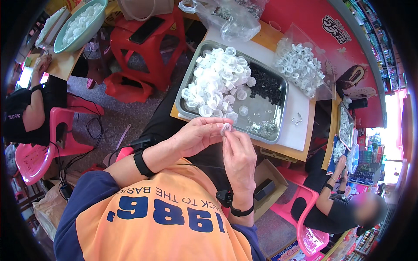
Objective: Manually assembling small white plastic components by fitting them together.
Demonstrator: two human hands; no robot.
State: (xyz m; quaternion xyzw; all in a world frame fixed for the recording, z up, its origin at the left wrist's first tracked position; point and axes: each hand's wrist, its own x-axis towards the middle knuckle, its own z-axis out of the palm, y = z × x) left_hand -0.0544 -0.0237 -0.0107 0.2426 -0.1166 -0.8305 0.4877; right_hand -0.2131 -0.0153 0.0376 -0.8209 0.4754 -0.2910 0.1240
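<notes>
Between the fingertips of my left hand (201,135) and my right hand (239,153) is a small white plastic ring-shaped part (225,128). Both hands pinch it, just in front of the near edge of a metal tray (260,109). On the tray's left side lies a heap of white round plastic parts (217,74). Small black parts (264,85) are piled at its far right, and little clear pieces (264,128) lie scattered near its front right corner.
A clear bag of white parts (298,67) lies right of the tray, another plastic bag (239,21) behind it. A red stool (146,48) bears a phone (147,29). A green basin (82,27) stands far left. Co-workers sit at left and right. A cardboard box (267,185) is below.
</notes>
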